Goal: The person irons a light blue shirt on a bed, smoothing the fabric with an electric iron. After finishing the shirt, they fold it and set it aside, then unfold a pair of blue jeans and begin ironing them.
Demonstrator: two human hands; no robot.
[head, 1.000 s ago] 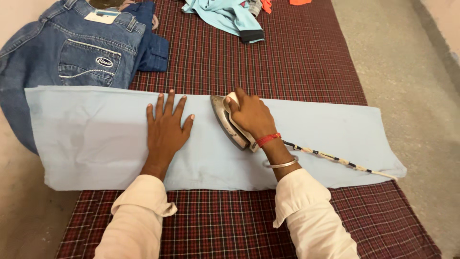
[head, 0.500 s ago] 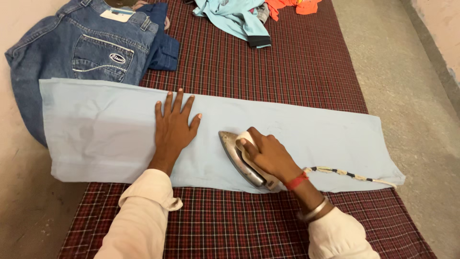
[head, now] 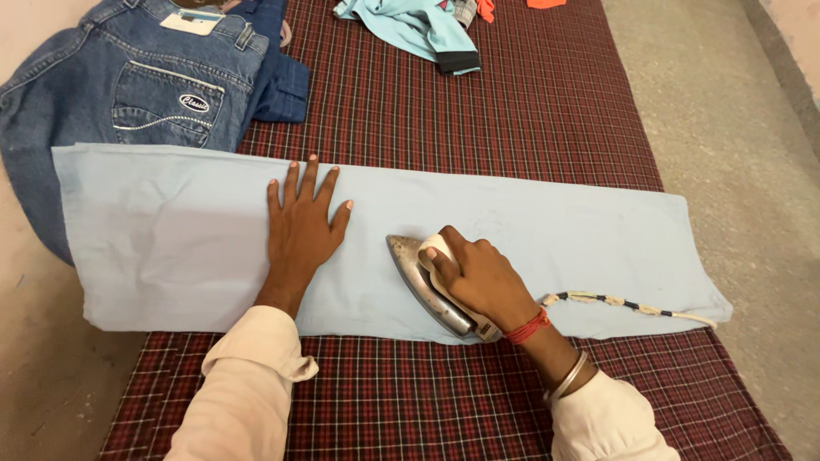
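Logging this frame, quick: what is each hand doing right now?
Left hand: open, flat on the light blue cloth.
Right hand: closed around the iron handle.

A white rectangular paper tag (head: 191, 20) and dark oval pocket patch (head: 194, 103) sit on the jeans (head: 102, 94).

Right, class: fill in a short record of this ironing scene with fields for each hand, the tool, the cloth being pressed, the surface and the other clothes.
left hand: left hand pressed flat, fingers spread, on the cloth
right hand: right hand closed around the iron's handle
tool: metal iron resting on the cloth, nose pointing away from the person, cord trailing right
cloth: pale blue cloth, laid flat across the surface
surface: dark red checked cover
other clothes: blue jeans far left; turquoise garment at the far end
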